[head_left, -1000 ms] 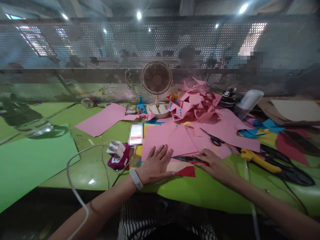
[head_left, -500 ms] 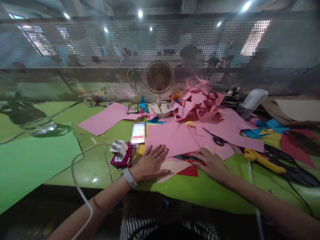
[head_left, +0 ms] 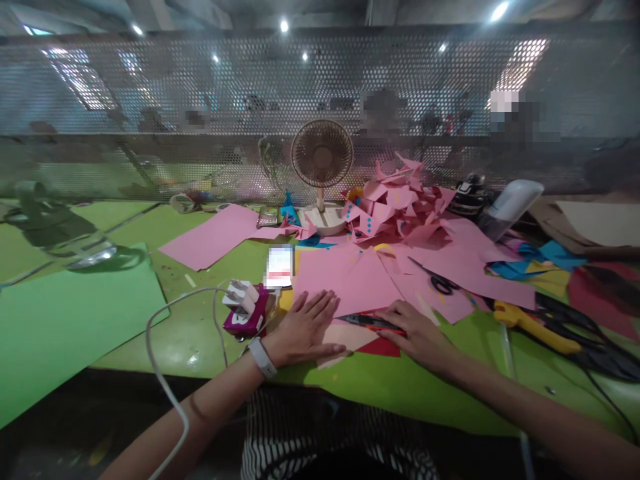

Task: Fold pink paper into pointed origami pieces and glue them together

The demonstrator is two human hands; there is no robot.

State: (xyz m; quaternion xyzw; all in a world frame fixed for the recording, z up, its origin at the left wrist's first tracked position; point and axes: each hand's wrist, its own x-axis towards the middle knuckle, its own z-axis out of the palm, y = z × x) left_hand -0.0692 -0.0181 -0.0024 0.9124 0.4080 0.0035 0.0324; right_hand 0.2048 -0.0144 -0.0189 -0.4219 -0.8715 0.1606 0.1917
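Note:
My left hand lies flat, fingers stretched out, across the lower left of a pink paper sheet. A watch with a pale band is on that wrist. Along the sheet's near edge, my right hand is closed around dark scissors with red on the handles; their tips point left towards my left hand. The fingers hide part of the handles. Under the scissors are a pale pink paper piece and a red piece. Black-handled scissors rest on pink paper further back.
Behind the sheet stand a small fan and a heap of pink scraps. To the left are a phone, a purple box with a white plug, green sheets and a bottle. A yellow-and-black tool lies right.
The scissors and my right hand have shifted slightly left along the paper's near edge. My left hand stays flat on the sheet. The whole view has moved a little.

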